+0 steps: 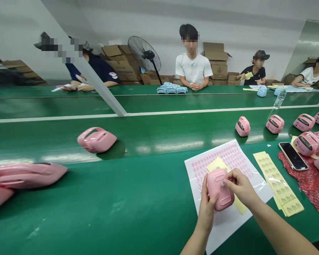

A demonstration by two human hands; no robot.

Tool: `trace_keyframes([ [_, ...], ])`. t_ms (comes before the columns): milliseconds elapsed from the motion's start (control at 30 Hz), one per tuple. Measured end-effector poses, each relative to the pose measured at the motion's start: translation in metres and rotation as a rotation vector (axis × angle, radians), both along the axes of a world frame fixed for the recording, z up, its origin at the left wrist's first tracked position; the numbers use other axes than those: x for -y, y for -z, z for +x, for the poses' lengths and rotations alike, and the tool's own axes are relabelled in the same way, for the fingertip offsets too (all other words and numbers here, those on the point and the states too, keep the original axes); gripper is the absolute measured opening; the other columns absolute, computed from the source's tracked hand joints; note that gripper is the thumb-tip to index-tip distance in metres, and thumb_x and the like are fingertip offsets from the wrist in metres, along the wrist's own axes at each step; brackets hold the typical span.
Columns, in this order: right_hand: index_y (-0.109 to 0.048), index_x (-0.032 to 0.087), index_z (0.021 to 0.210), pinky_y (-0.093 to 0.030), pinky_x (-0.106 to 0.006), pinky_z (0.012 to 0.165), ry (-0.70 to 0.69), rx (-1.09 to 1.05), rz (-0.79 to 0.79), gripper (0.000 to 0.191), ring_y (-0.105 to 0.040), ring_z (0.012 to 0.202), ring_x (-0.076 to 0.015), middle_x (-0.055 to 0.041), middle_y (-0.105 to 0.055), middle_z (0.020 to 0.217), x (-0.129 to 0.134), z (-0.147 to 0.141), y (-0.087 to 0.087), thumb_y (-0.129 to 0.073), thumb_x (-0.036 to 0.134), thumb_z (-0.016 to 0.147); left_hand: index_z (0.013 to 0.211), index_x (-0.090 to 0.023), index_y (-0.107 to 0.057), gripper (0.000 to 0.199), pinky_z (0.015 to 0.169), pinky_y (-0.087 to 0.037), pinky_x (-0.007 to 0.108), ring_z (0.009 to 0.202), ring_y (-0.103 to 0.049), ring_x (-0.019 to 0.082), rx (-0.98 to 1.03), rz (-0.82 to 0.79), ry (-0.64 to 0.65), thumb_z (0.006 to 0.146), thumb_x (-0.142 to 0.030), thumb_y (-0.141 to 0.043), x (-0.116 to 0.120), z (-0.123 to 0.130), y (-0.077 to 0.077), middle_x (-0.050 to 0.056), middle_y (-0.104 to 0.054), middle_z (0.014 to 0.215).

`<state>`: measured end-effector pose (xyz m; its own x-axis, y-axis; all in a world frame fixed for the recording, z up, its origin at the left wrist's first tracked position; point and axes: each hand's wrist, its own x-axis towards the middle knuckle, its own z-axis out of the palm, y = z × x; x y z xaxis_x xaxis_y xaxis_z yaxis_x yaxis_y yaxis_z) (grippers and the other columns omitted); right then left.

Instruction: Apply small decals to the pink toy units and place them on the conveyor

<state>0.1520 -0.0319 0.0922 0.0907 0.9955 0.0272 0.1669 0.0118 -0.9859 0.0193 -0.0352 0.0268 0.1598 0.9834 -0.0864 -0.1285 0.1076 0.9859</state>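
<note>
My left hand (207, 207) is closed round the side of a pink plastic case (220, 189), a rounded body with raised ridges on the face turned up to me. At its right edge my right hand (241, 185) is pinched, thumb and forefinger touching the case's surface. Whatever small piece sits between those fingertips is too small to make out. Beneath both hands lies a white sheet (223, 230) with rows of small pink stickers (239, 157). A yellow strip (217, 164) rests on that sheet, partly hidden behind the case.
Yellow sticker strips (278, 184), a phone (292, 156) and red bubble wrap (315, 202) lie to the right, near several pink cases (307, 142). Another pink case (96, 140) stands on the green belt (159, 129). Co-workers sit across, one in a white shirt (193, 69).
</note>
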Motion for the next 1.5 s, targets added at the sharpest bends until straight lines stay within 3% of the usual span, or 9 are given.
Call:
trace_keyframes([
  [367,-0.053,0.019,0.063,-0.041,-0.028,0.061,0.020,0.033,0.016,0.010,-0.045,0.062,-0.0132,0.0006,-0.045,0.068,0.002,-0.002,0.000,-0.053,0.027,0.069,0.133,-0.028,-0.020,0.082,0.099,-0.033,0.040,0.123,-0.031,0.030,0.235,-0.155,-0.058,0.067,-0.054,-0.059,0.005,0.005,-0.011,0.008,-0.027,0.139],
  [667,-0.053,0.018,0.065,-0.042,-0.028,0.057,0.041,0.119,0.084,0.010,-0.045,0.060,-0.0131,-0.0001,-0.045,0.068,0.003,-0.004,0.003,-0.052,0.025,0.072,0.131,-0.026,-0.027,0.081,0.095,-0.037,0.039,0.120,-0.035,0.031,0.271,-0.133,-0.147,0.063,-0.052,-0.063,0.008,0.012,-0.022,0.009,-0.032,0.136],
  [767,-0.053,0.018,0.067,-0.042,-0.027,0.055,0.055,0.202,0.177,0.008,-0.046,0.061,-0.0131,-0.0007,-0.044,0.069,0.005,-0.007,0.008,-0.052,0.022,0.074,0.132,-0.026,-0.025,0.082,0.096,-0.036,0.039,0.121,-0.034,0.030,0.280,-0.153,-0.175,0.064,-0.051,-0.062,0.010,0.013,-0.025,0.009,-0.032,0.136],
  [867,-0.055,0.019,0.073,-0.042,-0.027,0.056,0.077,0.288,0.403,0.007,-0.046,0.063,-0.0136,-0.0016,-0.043,0.072,0.010,-0.011,0.014,-0.050,0.017,0.077,0.132,-0.027,-0.024,0.082,0.094,-0.038,0.038,0.120,-0.036,0.030,0.274,-0.175,-0.150,0.064,-0.052,-0.062,0.009,0.012,-0.025,0.009,-0.034,0.135],
  [1000,-0.053,0.022,0.077,-0.042,-0.028,0.058,0.260,0.230,0.617,0.009,-0.046,0.065,-0.0143,-0.0004,-0.044,0.069,0.012,-0.005,0.018,-0.047,0.017,0.080,0.130,-0.027,-0.028,0.082,0.092,-0.041,0.033,0.121,-0.034,0.029,0.255,-0.185,-0.163,0.061,-0.052,-0.065,0.008,0.009,-0.023,0.007,-0.036,0.133],
  [1100,-0.053,0.021,0.075,-0.042,-0.030,0.060,0.371,0.205,0.391,0.008,-0.047,0.066,-0.0154,-0.0017,-0.048,0.072,0.001,0.015,0.022,-0.048,0.023,0.081,0.128,-0.027,-0.032,0.080,0.083,-0.046,0.032,0.118,-0.037,0.031,0.304,-0.220,-0.175,0.060,-0.051,-0.067,0.007,0.004,-0.023,0.007,-0.038,0.131],
  [1267,-0.057,0.018,0.065,-0.043,-0.034,0.068,0.243,0.483,-0.036,0.010,-0.051,0.076,-0.0207,-0.0057,-0.054,0.074,-0.023,0.041,0.050,-0.054,0.021,0.074,0.125,-0.028,-0.037,0.075,0.063,-0.052,0.032,0.099,-0.053,0.031,0.455,-0.346,-0.153,0.059,-0.048,-0.067,0.005,-0.009,-0.026,0.007,-0.053,0.114],
  [1400,-0.058,0.018,0.067,-0.043,-0.031,0.070,0.158,0.765,-0.068,0.012,-0.052,0.078,-0.0201,-0.0065,-0.054,0.077,-0.023,0.037,0.070,-0.050,0.013,0.076,0.124,-0.024,-0.042,0.068,0.058,-0.052,0.036,0.083,-0.059,0.031,0.570,-0.390,-0.112,0.062,-0.039,-0.066,0.004,-0.028,-0.017,0.010,-0.061,0.099],
  [1500,-0.059,0.017,0.077,-0.042,-0.030,0.064,0.109,1.048,-0.067,0.013,-0.052,0.076,-0.0208,-0.0081,-0.053,0.081,-0.019,0.031,0.068,-0.049,0.010,0.077,0.122,-0.021,-0.045,0.068,0.069,-0.052,0.041,0.094,-0.056,0.035,0.653,-0.471,-0.055,0.060,-0.032,-0.071,0.005,-0.045,-0.001,0.011,-0.062,0.100],
])
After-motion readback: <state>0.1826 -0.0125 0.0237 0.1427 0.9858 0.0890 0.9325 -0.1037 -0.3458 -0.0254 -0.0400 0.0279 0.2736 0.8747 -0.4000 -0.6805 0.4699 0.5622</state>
